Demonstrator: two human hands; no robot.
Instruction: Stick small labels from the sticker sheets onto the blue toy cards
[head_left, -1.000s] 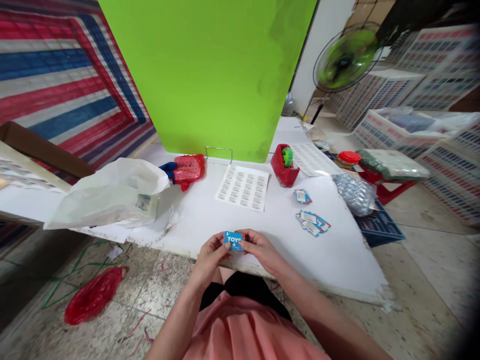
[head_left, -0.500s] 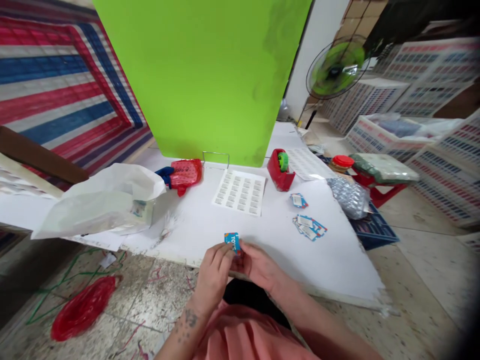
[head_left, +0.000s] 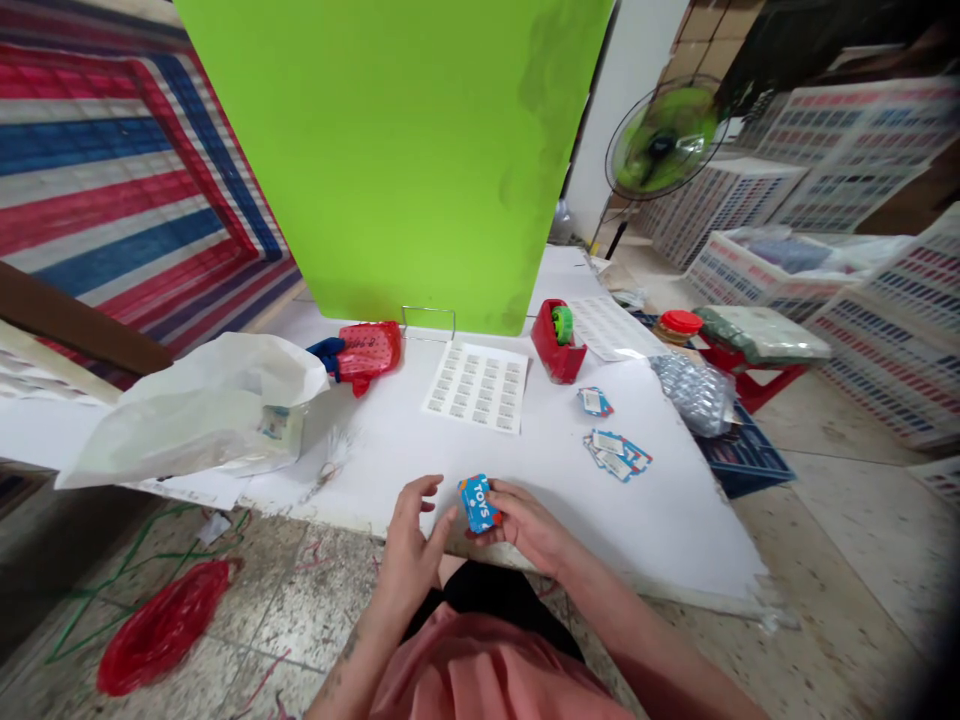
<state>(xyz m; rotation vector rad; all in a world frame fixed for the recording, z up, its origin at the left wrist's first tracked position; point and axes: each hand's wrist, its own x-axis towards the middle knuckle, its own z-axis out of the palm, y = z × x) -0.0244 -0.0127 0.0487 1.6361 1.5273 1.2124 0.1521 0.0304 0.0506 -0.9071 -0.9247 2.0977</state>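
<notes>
Pinching hand: the right hand, closed on the blue TOYS card at its right side.
Free hand: the left hand, thumb and fingers parted, holding nothing, just left of the card with a slim gap between.
Card's long axis: running away from the body, far end leaning slightly left, close to the tabletop's front edge.
Fanned cards: beyond and rightward, nearer the right hand.
Label sheet: flat, farther off, almost straight ahead of the card.
</notes>
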